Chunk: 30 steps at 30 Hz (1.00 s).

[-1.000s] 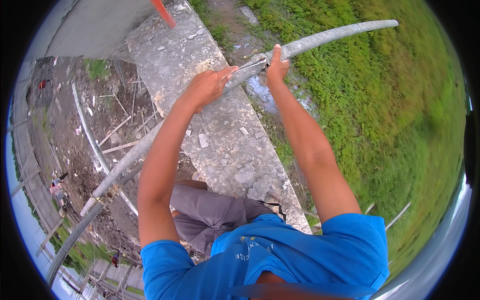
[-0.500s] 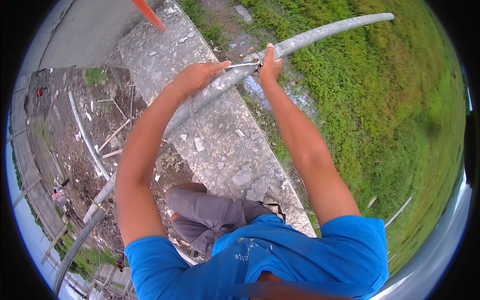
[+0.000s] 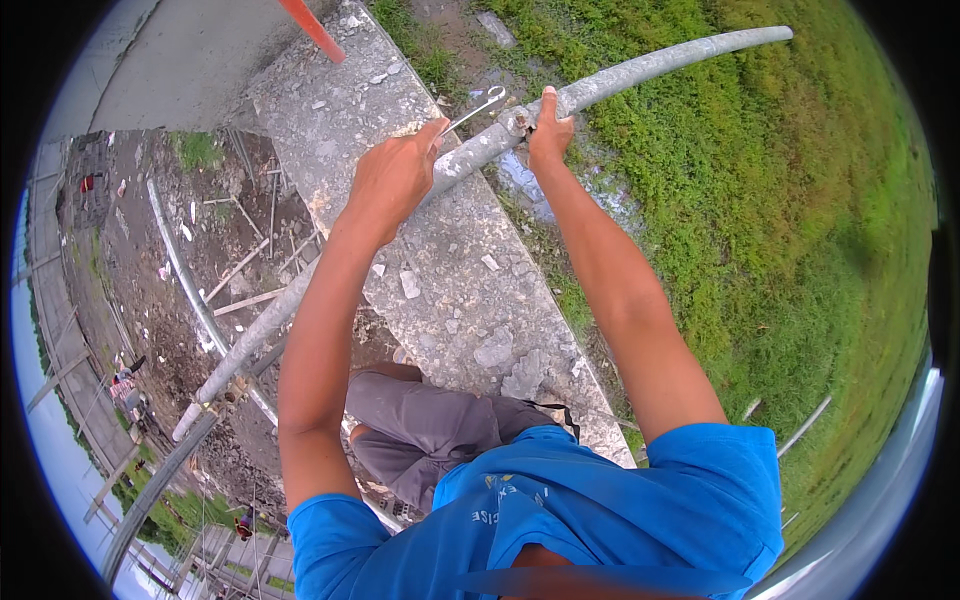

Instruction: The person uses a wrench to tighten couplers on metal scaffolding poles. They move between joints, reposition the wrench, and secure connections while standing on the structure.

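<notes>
A long grey scaffold pipe [image 3: 650, 78] runs slantwise across the view, over a concrete ledge. Around its middle sits a rusty pipe clamp [image 3: 515, 122]. My left hand [image 3: 395, 180] is closed on a silver wrench [image 3: 474, 109], just above the pipe. The ring end of the wrench stands apart from the clamp, up and to its left. On the other side of the clamp, my right hand [image 3: 549, 133] grips the pipe, its thumb on top and its fingers partly hidden beside the clamp.
The rough concrete ledge [image 3: 450, 290] carries loose chips. Grass [image 3: 740, 230] lies far below on the right, muddy ground with poles [image 3: 240, 270] on the left. An orange-red pipe [image 3: 313, 30] hangs in at the top. Another scaffold pipe [image 3: 165, 480] meets mine at lower left.
The wrench has come off the clamp and now tilts up away from it. My left hand has turned upright and closed around the wrench. My right hand stays at the pipe.
</notes>
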Motion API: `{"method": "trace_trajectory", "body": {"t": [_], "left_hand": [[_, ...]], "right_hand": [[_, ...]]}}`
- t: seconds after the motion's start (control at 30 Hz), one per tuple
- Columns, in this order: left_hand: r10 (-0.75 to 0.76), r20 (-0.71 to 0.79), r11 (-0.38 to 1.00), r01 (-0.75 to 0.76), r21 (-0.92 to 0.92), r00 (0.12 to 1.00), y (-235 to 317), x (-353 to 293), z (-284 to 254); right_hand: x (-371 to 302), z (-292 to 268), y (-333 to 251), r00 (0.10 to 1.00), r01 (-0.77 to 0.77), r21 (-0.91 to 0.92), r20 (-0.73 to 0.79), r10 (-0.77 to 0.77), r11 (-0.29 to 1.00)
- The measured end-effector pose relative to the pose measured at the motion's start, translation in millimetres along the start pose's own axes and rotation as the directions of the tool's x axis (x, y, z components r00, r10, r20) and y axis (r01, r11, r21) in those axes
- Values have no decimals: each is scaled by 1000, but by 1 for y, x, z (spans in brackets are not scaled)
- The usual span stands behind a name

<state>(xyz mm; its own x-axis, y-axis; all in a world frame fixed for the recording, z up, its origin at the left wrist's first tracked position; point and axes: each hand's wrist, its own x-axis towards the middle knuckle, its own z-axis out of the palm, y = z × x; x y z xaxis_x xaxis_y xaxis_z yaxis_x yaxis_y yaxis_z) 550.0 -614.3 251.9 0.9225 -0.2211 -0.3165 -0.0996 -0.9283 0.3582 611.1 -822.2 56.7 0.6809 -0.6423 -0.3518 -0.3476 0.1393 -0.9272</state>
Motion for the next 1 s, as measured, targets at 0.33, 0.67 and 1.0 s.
{"method": "trace_trajectory", "body": {"t": [0.33,0.67,1.0], "left_hand": [[353,142,929,-328,-174,925,-67,74,57],[457,241,885,-466,-22,856,-73,87,54],[447,250,860,-489,144,859,-54,79,32]], "right_hand": [[0,0,-2,1000,-24,32,6,24,999],[-3,2,-2,1000,4,39,-30,-3,999],[17,5,18,999,-54,30,9,53,998]]}}
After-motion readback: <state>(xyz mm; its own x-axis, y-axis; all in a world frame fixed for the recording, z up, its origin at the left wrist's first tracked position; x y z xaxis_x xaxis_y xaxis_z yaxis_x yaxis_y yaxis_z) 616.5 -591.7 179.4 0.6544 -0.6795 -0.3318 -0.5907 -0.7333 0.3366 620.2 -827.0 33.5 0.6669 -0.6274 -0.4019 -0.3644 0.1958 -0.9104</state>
